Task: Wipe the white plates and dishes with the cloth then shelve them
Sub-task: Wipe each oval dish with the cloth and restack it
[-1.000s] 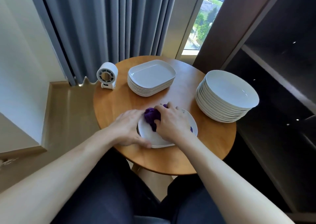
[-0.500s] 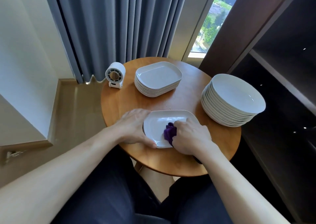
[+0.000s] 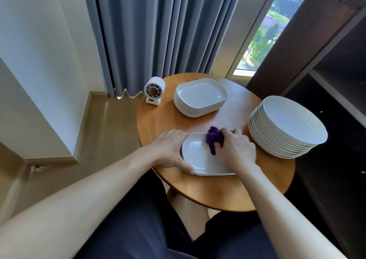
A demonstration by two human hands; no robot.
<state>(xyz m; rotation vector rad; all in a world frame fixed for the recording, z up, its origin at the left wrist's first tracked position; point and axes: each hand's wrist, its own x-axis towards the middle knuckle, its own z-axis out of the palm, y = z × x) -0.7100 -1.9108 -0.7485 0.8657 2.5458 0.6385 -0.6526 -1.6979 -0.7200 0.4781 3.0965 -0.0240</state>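
White dish [image 3: 198, 156] flat on round table [image 3: 217, 195], near front-left edge; bare wood in front, and between dish stack [image 3: 200, 96] and plate stack [image 3: 287, 126]. Shelf unit [image 3: 336, 92] just right of table. In dish, far side: bunched purple cloth [image 3: 213, 140]. Right hand [image 3: 235, 152] fingers curled round cloth. Left hand [image 3: 170, 150] fingers relaxed along left rim. Dish glossy, rounded rectangle.

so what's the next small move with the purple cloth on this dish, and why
Probably sweep the right hand and its crumpled purple cloth toward the near edge of the white rounded-rectangular dish: the cloth sits at the far rim, the near part shows bare, and the left hand steadies the dish's left edge.
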